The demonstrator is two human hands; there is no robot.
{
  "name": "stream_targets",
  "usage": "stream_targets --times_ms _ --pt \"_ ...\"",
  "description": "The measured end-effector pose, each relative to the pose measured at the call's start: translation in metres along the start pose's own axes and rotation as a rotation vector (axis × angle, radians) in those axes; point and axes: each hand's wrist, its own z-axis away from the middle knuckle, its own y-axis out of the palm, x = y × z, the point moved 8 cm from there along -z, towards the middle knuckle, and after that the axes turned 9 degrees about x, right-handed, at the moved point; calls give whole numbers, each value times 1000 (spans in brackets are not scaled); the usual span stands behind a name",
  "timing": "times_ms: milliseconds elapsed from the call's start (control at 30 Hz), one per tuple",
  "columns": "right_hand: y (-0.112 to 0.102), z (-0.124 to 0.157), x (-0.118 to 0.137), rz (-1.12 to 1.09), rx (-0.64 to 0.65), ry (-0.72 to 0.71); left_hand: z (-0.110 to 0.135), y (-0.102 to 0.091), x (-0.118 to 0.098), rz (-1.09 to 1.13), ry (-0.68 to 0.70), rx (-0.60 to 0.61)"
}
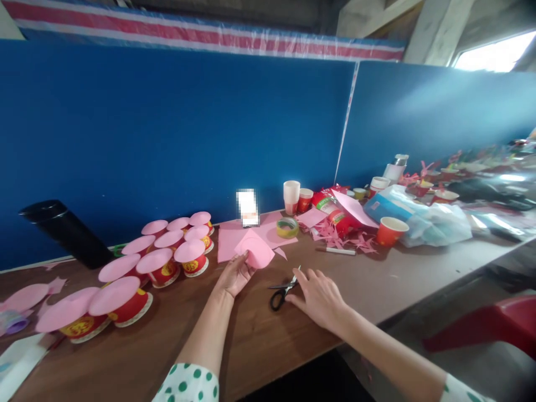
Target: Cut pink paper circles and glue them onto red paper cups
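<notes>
My left hand (pixel 238 275) pinches a piece of pink paper (pixel 257 249) with a partly rounded outline, held just above the table. Beside it, black-handled scissors (pixel 283 291) lie partly spread on the wood. My right hand (pixel 321 298) is over the table at the scissors' right side, fingers apart and thumb close to the handle; whether it touches them I cannot tell. Behind my left hand are flat pink paper sheets (pixel 226 240) and a roll of yellowish tape (pixel 287 226). To the left stand several upside-down red paper cups (pixel 161 274) topped with pink paper discs (pixel 154 261).
A black bottle (pixel 67 231) leans at the left. Toward the right are a white marker (pixel 335 251), pink paper scraps (pixel 330 230), a red cup (pixel 391 231), stacked white cups (pixel 291 195) and a plastic bag (pixel 439 223). A blue partition (pixel 180 123) runs behind; a red stool (pixel 494 324) stands at right.
</notes>
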Motion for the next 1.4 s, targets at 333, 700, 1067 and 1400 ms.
stream_targets --times_ms 333,700,1067,1400 --pt "10 0 16 -92 -54 23 -2 -2 -1 9 8 -8" --pt "8 4 -24 -44 74 -48 -2 -8 -4 27 48 -78" --pt "-20 -38 -16 3 69 -185 -3 -20 -17 116 170 -222" --pt "-6 -117 22 130 140 -458 -3 -24 -15 114 155 -277"
